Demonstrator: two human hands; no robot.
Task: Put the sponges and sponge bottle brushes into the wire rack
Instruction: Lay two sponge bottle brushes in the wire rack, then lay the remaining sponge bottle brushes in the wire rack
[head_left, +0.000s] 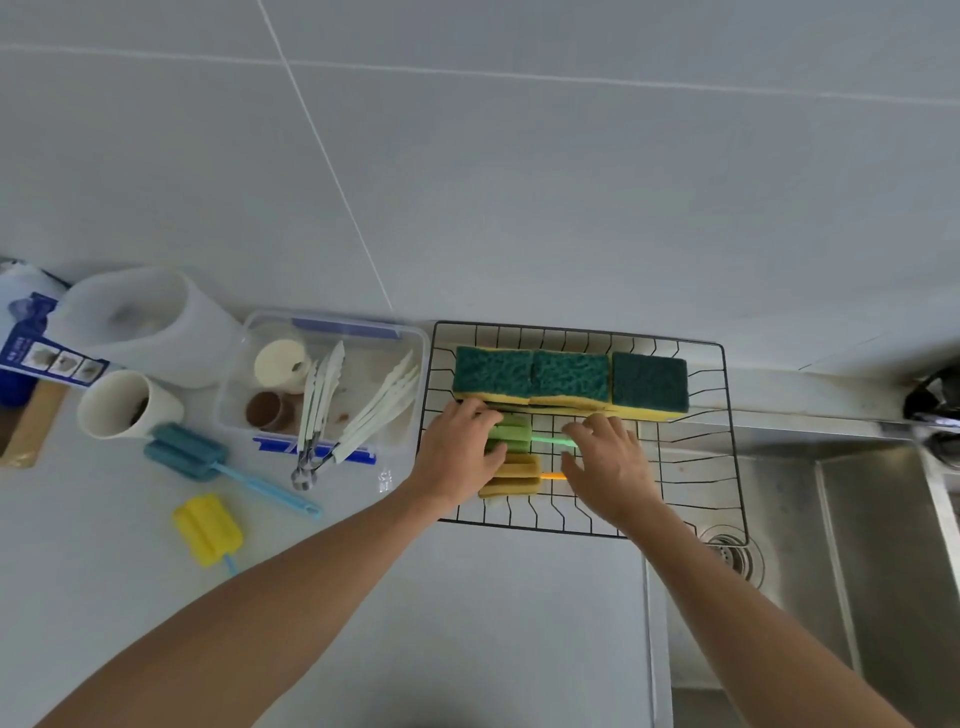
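— So, where do our grips stand? Our left hand (460, 449) lies over the head of the green bottle brush (511, 433), fingers spread and fairly straight on the sponge, the thumb by its near side; we'd call that pressing rather than clasping. Our right hand (605, 460) rests fingers-flat over the green handle, and hides most of the orange one too.

— And from the wire rack (727, 415) outward?

— Inside it, three green-topped sponges (569, 376) sit in a row along the far side. Nearer us lie the green brush and the orange bottle brush (511, 475), side by side, heads toward the rack's left edge, handles running right.

— What's left outside?

— Two brushes on the desk (104, 571), both left of the rack. The blue bottle brush (187, 451) is the farther, its long axis slanting, handle end pointing toward the rack. The yellow bottle brush (208, 529) is nearer us, its short handle aimed our way.

— Which arm, then?

— We judge the left: both lie on its side, well apart from the right hand.
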